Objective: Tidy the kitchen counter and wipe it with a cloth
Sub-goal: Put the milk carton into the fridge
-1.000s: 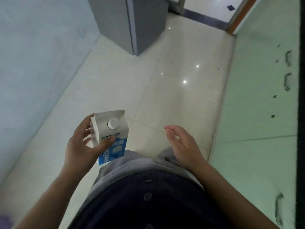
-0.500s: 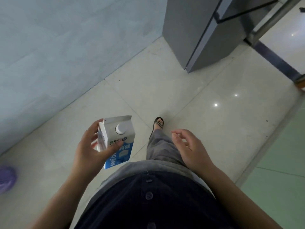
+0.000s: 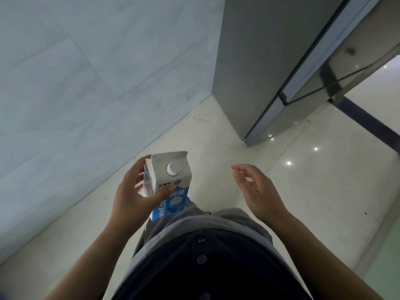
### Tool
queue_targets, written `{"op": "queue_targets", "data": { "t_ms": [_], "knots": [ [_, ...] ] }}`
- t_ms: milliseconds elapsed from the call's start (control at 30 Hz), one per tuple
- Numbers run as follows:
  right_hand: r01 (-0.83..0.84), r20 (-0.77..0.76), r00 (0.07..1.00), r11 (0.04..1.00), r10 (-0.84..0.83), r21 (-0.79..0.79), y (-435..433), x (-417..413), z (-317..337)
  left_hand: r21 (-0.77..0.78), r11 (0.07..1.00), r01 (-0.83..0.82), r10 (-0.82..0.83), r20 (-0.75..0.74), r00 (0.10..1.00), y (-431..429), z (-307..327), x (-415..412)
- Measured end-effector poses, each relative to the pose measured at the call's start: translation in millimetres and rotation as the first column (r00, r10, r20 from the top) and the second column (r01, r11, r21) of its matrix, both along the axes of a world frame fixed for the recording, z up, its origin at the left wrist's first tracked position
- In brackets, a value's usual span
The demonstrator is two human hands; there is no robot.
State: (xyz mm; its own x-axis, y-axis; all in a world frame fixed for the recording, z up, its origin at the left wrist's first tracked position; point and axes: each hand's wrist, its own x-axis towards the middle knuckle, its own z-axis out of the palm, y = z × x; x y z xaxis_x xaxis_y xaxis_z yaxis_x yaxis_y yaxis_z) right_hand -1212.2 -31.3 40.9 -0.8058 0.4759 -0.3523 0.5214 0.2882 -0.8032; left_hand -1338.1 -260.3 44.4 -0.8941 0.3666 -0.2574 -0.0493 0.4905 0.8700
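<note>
Since a moment ago, the fridge [image 3: 259,61] has come closer and looks bigger, and the foot that showed on the floor [image 3: 216,135] is now hidden. Left hand [image 3: 132,198] has a closed grip on the milk carton [image 3: 171,182], fingers behind it and thumb across the front. It stands up straight, white cap on top, in front of the dark shirt [image 3: 205,267]. Right hand [image 3: 257,191] is open, holding nothing, near the carton but not touching. Pale wall [image 3: 86,83] is on the left.

carton [image 3: 171,180] base hidden behind left hand [image 3: 132,200], fridge [image 3: 270,61] top cropped
</note>
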Motion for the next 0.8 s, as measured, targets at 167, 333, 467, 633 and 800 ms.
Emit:
{"op": "queue_targets", "data": {
  "t_ms": [167,333,467,633,800],
  "knots": [
    [0.086,0.022,0.996,0.995,-0.087,0.06,48.9,-69.6,-10.4,-0.009,0.998,0.069,-0.07,-0.026,0.997,55.5,-7.3,-92.4],
    [0.258,-0.007,0.966,0.96,-0.258,0.11,99.4,-164.4,-3.5,0.01,0.973,0.232,-0.231,-0.059,0.971,125.9,-7.7,-216.3],
    [0.447,-0.14,0.893,0.878,-0.427,0.172,142.9,-236.1,34.7,0.014,0.899,0.439,-0.433,-0.132,0.892,196.6,21.3,-310.4],
    [0.739,-0.366,0.671,0.536,-0.645,0.408,199.8,-273.6,80.6,0.047,0.74,0.671,-0.629,-0.304,0.715,300.1,66.6,-376.4],
    [0.867,-0.518,0.438,0.193,-0.735,0.46,248.7,-271.2,127.4,0.188,0.575,0.796,-0.733,-0.313,0.604,384.2,114.8,-390.0]
  ]
}}
